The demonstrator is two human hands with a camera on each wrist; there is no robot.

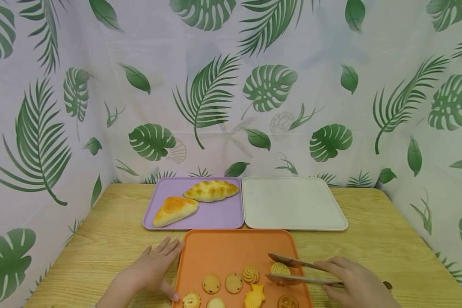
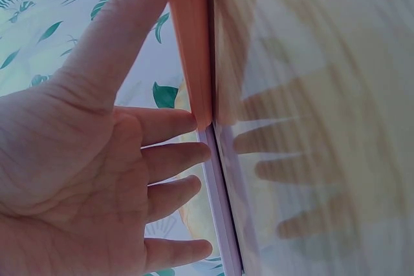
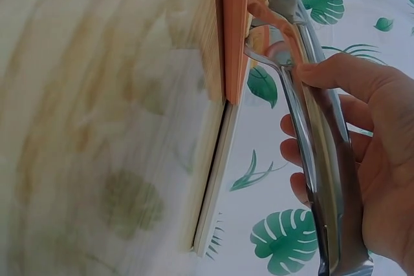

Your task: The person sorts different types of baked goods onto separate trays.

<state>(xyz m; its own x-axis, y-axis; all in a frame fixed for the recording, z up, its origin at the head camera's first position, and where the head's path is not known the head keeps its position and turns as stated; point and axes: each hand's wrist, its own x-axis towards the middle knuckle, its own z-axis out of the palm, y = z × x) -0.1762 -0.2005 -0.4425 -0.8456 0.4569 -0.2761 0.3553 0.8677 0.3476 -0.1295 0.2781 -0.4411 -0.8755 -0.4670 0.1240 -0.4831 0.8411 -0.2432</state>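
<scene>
My right hand (image 1: 354,280) grips metal tongs (image 1: 292,279) above the right side of an orange tray (image 1: 231,248). The spread tips of the tongs lie on either side of a round, dotted cookie (image 1: 280,269). In the right wrist view, thumb and fingers wrap the two long arms of the tongs (image 3: 330,153). My left hand (image 1: 152,270) is at the tray's left edge, its fingers extended and the thumb at the rim; the left wrist view has the fingertips close to the orange rim (image 2: 194,37). Nearby on the tray are a swirl cookie (image 1: 250,274) and a yellow fish-shaped cookie (image 1: 255,296).
Behind the orange tray, a purple tray (image 1: 219,218) holds a triangular bread (image 1: 175,211) and a braided bread (image 1: 211,191). A white tray (image 1: 292,203) stands beside it. Several more cookies, among them a speckled one (image 1: 211,284), lie near the front. Leaf-patterned cloth surrounds the wooden table (image 1: 369,239).
</scene>
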